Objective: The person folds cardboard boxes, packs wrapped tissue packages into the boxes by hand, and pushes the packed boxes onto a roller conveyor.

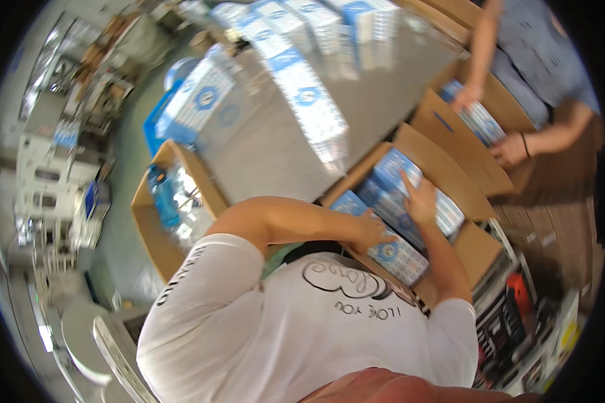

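Across the near side of an open cardboard box (pixel 474 252) lies a blue and white carton (pixel 400 258). My left hand (pixel 371 232) is on top of it, gripping it with thumb and fingers curved over its middle. Beyond it, more cartons of the same print fill the box, among them a blue-ended carton (pixel 393 168). On these rests my right hand (pixel 420 199), open, its index finger stretched out and touching them. The undersides of both hands are hidden.
A metal-topped table (pixel 262 144) bears rows of clear-wrapped cartons (pixel 309 97). At the left, a cardboard box (pixel 151 232) holds a blue bottle (pixel 163 195) and clear plastic. At the right, a co-worker's hands (pixel 514 149) hold a carton (pixel 480 121) in another box.
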The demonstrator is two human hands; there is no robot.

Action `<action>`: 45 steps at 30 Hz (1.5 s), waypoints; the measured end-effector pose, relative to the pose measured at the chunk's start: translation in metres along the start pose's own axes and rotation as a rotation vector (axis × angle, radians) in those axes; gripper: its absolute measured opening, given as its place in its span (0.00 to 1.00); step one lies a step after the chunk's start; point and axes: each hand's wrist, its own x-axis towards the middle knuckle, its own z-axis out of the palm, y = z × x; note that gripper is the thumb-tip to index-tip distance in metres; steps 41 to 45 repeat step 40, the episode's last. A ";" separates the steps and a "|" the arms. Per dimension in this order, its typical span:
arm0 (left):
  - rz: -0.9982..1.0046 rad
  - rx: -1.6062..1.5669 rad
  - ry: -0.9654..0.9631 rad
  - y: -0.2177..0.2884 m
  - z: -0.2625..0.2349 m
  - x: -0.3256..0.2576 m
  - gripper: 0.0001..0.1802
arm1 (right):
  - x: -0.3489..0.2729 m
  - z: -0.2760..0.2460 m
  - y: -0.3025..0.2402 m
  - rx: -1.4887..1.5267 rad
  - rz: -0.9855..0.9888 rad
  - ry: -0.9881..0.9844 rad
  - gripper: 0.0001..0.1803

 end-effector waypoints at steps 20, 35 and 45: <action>-0.056 0.015 0.040 0.000 0.013 0.011 0.43 | -0.015 0.045 0.000 -0.104 0.029 -0.027 0.39; -0.377 -0.905 1.627 -0.032 0.059 -0.194 0.19 | 0.018 0.104 0.046 0.484 0.262 -0.991 0.48; -1.552 -0.865 1.787 -0.040 0.312 -0.326 0.14 | 0.154 -0.040 -0.159 0.532 0.135 -1.459 0.43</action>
